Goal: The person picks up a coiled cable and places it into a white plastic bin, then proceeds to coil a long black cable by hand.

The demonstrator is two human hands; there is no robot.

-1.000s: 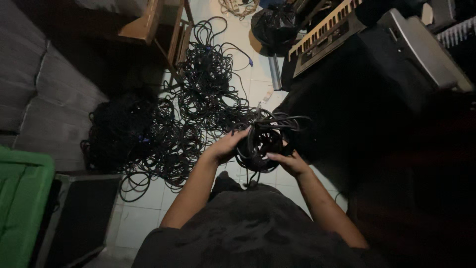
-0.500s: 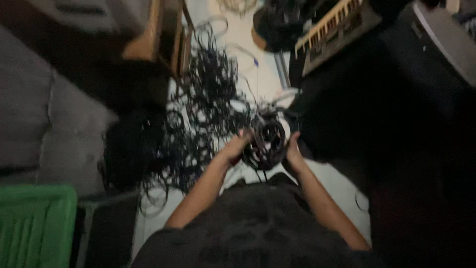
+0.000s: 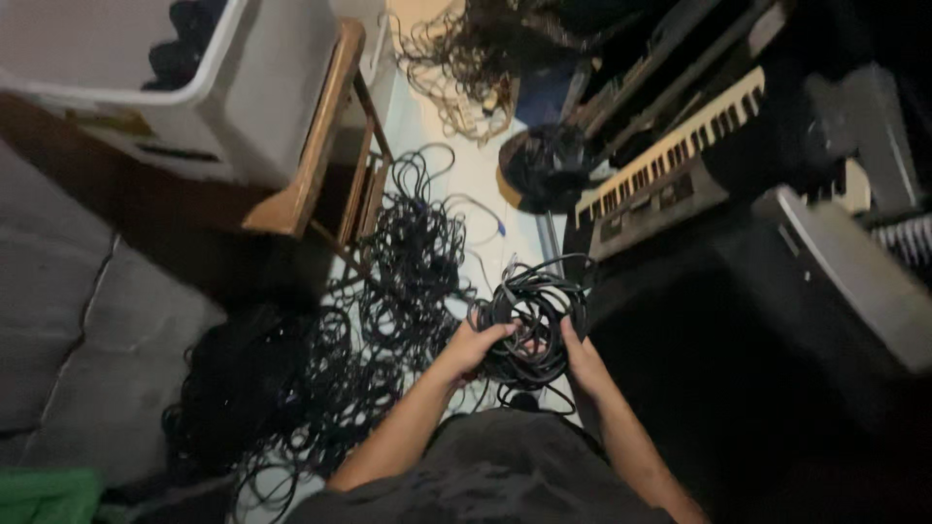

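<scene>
Lower centre of the frame: the person's two forearms rise from a dark shirt [image 3: 485, 475] toward a coil of black cable [image 3: 534, 320], held just above mid-frame. The left hand [image 3: 476, 346] grips the coil's left side, fingers curled together around the bundled loops. The right hand [image 3: 580, 354] closes on the coil's right side, its fingers wrapped into the strands; exactly how each fingertip lies cannot be told in the dim light. A loose loop of the same cable hangs below the hands.

Left of the hands, a large tangle of black cables [image 3: 359, 340] spreads over the pale tiled floor [image 3: 476, 184], reaching from the lower left to mid-frame. Far left, a grey sofa cushion [image 3: 68, 330]; at the lower left corner, a green bin [image 3: 44, 497].

Beyond the tangle, a wooden chair [image 3: 325, 146] bears a white plastic tub [image 3: 223, 87] at upper left. At upper right lies an electronic keyboard [image 3: 670, 160], with a dark round bag [image 3: 544, 170] just beside its near end. At top centre, a second heap of cables [image 3: 466, 58].
</scene>
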